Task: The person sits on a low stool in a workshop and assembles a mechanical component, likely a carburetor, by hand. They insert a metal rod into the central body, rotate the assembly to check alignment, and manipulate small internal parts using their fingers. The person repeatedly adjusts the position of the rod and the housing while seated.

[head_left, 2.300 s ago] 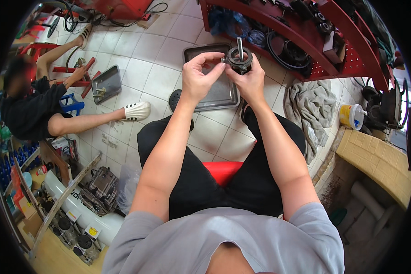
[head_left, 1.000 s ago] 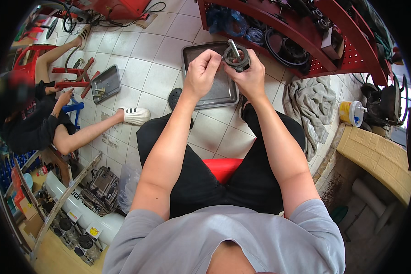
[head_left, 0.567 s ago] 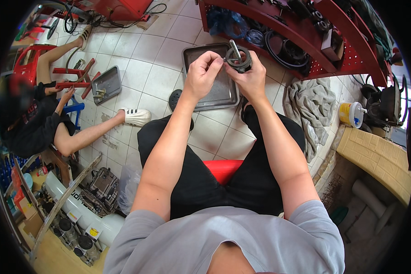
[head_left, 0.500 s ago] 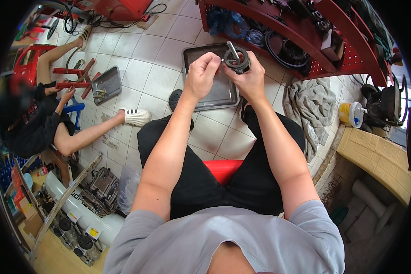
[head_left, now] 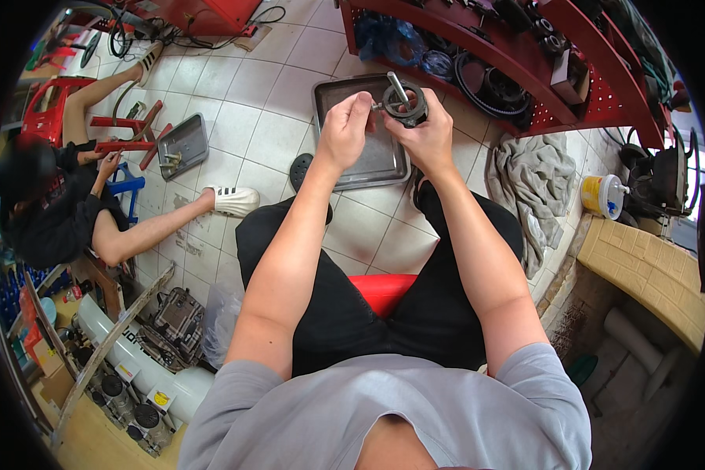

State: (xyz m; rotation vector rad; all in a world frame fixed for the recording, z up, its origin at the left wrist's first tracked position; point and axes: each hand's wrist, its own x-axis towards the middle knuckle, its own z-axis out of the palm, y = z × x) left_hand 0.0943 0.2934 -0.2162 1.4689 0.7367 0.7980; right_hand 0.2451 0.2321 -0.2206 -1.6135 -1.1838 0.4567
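Seated person is gripping a dark ring-shaped metal part (head_left: 406, 104) in the right hand (head_left: 429, 135) at twelve o'clock above a metal tray (head_left: 384, 164); left hand (head_left: 345, 133) fingers are pinching its side, apparently fitting something in; steady alignment looks needed.

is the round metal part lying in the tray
No, the round metal part is held up in the right hand above the tray, with the left hand at its side.

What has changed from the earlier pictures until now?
The metal rod standing out of the round metal part tipped from upright to leaning left. The nearby person leaned forward toward the red frame. Both hands, left hand and right hand, kept their hold above the metal tray.
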